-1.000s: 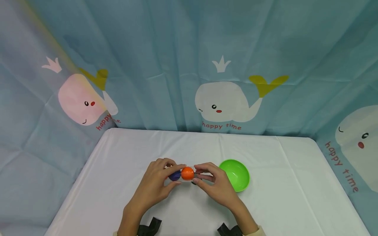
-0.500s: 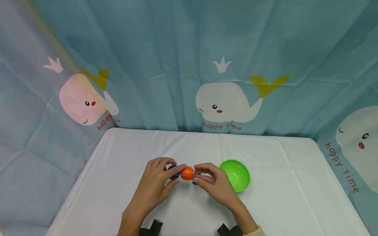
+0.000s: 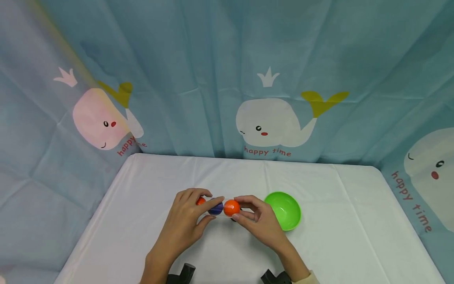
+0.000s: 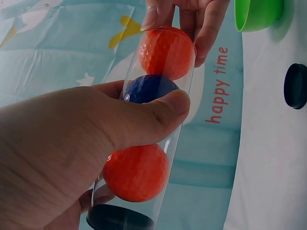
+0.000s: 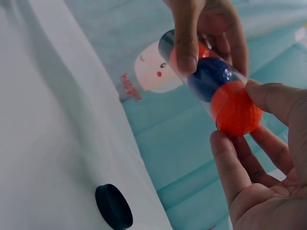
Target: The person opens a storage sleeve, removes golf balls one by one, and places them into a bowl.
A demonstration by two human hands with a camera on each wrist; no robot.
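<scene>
The fingers of the left hand are clamped round a clear tube, with its thumb lying across the side near the blue ball. The fingers of the right hand pinch round the outer orange ball at the mouth of the tube, where this ball sticks out partly; whether they press on the rim also, I cannot tell. The tube is held up above the desk, and in the head view its mouth looks toward 3 o'clock. From the mouth inward come the outer orange ball, the blue ball touching it, and the inner orange ball, then a dark end cap. The green bowl stands on the desk at 3 o'clock from the tube, just behind the right hand. A loose black cap lies on the desk; in the head view it shows at 6 o'clock from the outer orange ball, mostly hidden. At 12 o'clock, behind the desk, hangs a blue curtain with printed whales.
</scene>
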